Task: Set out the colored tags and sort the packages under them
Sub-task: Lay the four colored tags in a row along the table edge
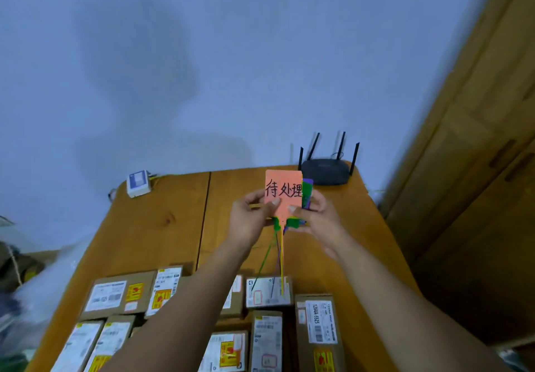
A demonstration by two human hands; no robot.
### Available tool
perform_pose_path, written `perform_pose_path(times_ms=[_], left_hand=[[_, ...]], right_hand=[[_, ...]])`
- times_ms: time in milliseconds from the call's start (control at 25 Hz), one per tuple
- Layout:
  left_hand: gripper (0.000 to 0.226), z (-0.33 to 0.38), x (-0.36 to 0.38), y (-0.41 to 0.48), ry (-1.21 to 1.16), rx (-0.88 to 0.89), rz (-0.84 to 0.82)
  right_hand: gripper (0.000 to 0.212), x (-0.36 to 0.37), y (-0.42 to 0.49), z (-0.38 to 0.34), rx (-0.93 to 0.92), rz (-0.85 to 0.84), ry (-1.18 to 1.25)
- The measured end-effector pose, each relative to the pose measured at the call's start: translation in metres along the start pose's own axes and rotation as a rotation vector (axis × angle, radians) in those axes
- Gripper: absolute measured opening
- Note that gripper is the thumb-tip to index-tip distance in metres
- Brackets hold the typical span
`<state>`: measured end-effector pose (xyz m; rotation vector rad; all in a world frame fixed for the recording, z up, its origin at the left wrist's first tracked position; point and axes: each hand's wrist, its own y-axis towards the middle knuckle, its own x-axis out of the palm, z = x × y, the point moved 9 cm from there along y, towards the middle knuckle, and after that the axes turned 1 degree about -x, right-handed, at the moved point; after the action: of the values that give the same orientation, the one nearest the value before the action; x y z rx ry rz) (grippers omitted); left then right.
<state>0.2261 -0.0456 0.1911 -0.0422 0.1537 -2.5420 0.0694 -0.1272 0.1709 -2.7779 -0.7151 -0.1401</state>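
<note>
Both hands hold a small stack of colored tags up above the wooden table [162, 227]. The front tag is orange [283, 190] with black handwritten characters. Green and purple tags [307, 192] peek out behind it on the right. My left hand [254, 216] pinches the stack's lower left edge and my right hand [315, 215] grips its lower right side. Thin green, purple and yellow ties [276, 258] hang down from the tags. Several brown cardboard packages [118, 295] with white labels lie flat in rows at the table's near end, partly hidden by my forearms.
A black router [325, 172] with antennas stands at the table's far right corner. A small white box [139, 183] sits at the far left edge. A wooden cabinet [474, 140] rises on the right. Clear plastic wrapping [37, 293] lies left of the table.
</note>
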Motion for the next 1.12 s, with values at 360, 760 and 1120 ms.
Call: perform_pose_path(times_ms=[360,760,1120], left_hand=[[0.014,-0.021,-0.098,-0.021,-0.141,-0.099,0.241],[0.041,-0.061,-0.277,-0.014,-0.07,-0.135,0.313],[0.039,-0.175,-0.485,0.093,-0.202,-0.337,0.4]], right_hand=[[0.027,0.091,0.013,0.036,0.082,-0.242,0.048],[0.026,0.261,0.026,0.109,0.164,-0.22,0.057],[0.027,0.418,0.093,0.231,0.26,0.031,0.124]])
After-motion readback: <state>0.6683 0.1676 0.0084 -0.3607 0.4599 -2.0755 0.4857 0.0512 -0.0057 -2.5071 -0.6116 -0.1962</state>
